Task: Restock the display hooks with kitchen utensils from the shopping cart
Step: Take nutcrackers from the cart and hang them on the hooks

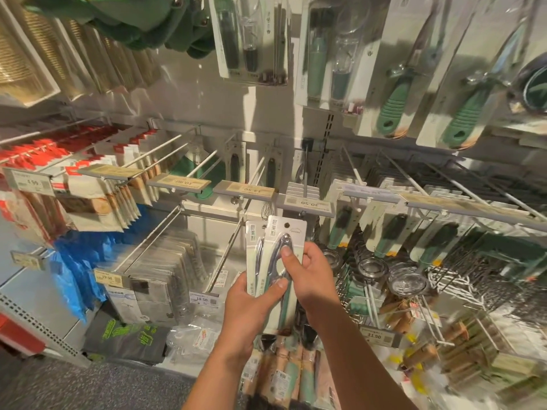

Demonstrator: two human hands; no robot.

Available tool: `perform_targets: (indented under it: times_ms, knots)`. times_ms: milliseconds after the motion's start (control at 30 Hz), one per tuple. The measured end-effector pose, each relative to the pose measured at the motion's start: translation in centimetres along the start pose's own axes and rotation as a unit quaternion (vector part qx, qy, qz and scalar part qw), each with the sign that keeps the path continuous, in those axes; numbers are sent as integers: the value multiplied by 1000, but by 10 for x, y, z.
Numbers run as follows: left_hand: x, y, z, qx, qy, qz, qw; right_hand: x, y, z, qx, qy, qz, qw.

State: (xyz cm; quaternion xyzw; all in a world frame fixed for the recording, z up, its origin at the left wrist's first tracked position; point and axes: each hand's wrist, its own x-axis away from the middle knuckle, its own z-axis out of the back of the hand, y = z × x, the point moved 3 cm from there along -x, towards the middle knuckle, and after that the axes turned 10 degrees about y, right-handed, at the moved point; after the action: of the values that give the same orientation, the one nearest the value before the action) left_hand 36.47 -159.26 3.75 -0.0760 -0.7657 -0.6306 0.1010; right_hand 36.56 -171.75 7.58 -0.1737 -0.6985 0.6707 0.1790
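Note:
Two carded packs of metal nutcracker-type tools with green handles are held upright in front of the display. My left hand [251, 309] grips the rear pack [254, 244] and the lower part of the front pack [291, 232], thumb across the card. My right hand [310, 273] pinches the front pack, thumb on the tool's jaws. The front pack's hang hole sits just below the hook [305, 184] that carries the 30.50 price tag [307, 204]. That hook holds several white cards further back.
Other hooks to the left bear price tags 13.50 [245, 189] and 10.90 [179, 182]. Green-handled utensils hang on the right and above. Glass jars [373, 267] and wire racks crowd the lower right. More packaged utensils [284, 377] lie below my arms.

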Motion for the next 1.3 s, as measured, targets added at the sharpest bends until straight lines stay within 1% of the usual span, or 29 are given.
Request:
perform_targets:
  times_ms: [133,200,300,367,433,533,700,767,867,1033,1133,1233,1300]
  knots:
    - [4,4,-3,16,-2,-2,1000,1,-2,5,5,22,18,1000]
    - [4,7,-2,25,7,-6,1000,2,-5,8,0,29,19,999]
    - [3,10,1,9,20,-16,1000,-2,-8,14,-13,33,23,999]
    - [3,12,2,11,33,-20,999,-8,-6,16,-12,39,11,999]
    - [1,11,3,15,45,-22,999,-13,-5,16,7,48,14,999]
    - [-2,9,4,11,48,-32,998,-18,-5,13,5,62,2,998]
    - [-6,11,8,-3,66,-46,997,-35,-4,11,45,111,11,993]
    - [-7,12,9,0,70,-46,996,-44,-7,11,55,130,-5,990]
    - [-7,13,9,-7,77,-42,996,-56,-6,10,74,133,-37,988]
    - [-5,14,9,-8,71,-40,997,-74,-4,10,97,165,-91,977]
    - [-4,16,10,-9,68,-39,997,-77,-2,10,97,154,-111,977]
    - [-5,15,11,-4,58,-33,998,-66,14,12,100,133,-161,973]
    - [-7,14,11,-2,57,-33,998,-54,24,10,81,119,-185,972]
